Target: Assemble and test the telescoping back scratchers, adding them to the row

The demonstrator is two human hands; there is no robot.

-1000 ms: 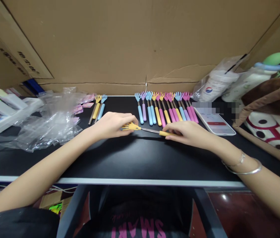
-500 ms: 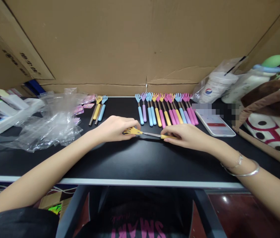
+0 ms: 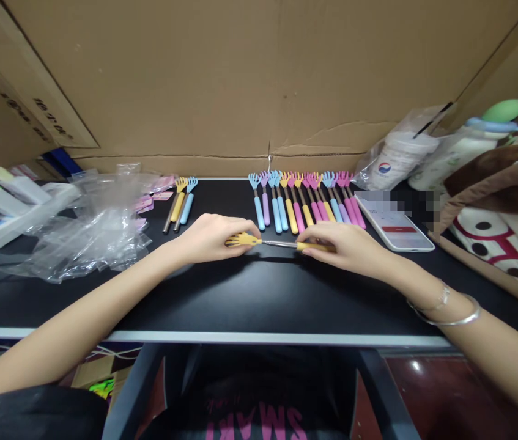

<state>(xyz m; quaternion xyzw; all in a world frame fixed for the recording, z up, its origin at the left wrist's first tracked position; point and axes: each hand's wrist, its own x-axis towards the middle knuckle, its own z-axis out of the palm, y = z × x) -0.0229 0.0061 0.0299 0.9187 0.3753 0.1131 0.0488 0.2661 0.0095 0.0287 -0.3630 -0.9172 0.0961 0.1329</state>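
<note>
A yellow back scratcher (image 3: 279, 244) with a claw-shaped head and a metal shaft lies level between my two hands, just over the black tabletop. My left hand (image 3: 216, 237) pinches its yellow claw end. My right hand (image 3: 339, 243) has closed around the yellow handle, which is partly hidden by the fingers. Behind my right hand, a row of back scratchers (image 3: 281, 211) in blue, purple, yellow and pink lies with claws pointing away. Past my left hand are a yellow back scratcher (image 3: 178, 206) and a blue one (image 3: 188, 208), beside dark metal shafts.
Clear plastic bags (image 3: 107, 226) heap on the left beside a white power strip (image 3: 11, 214). To the right are a phone (image 3: 396, 226), a bagged cup (image 3: 403, 159), a bottle (image 3: 483, 140) and a fabric bag (image 3: 506, 226). Cardboard (image 3: 222, 79) stands along the back.
The right hand has shifted slightly left along the handle and its fingers have changed position. The left hand keeps its pinch on the claw end. The camera view has moved slightly.
</note>
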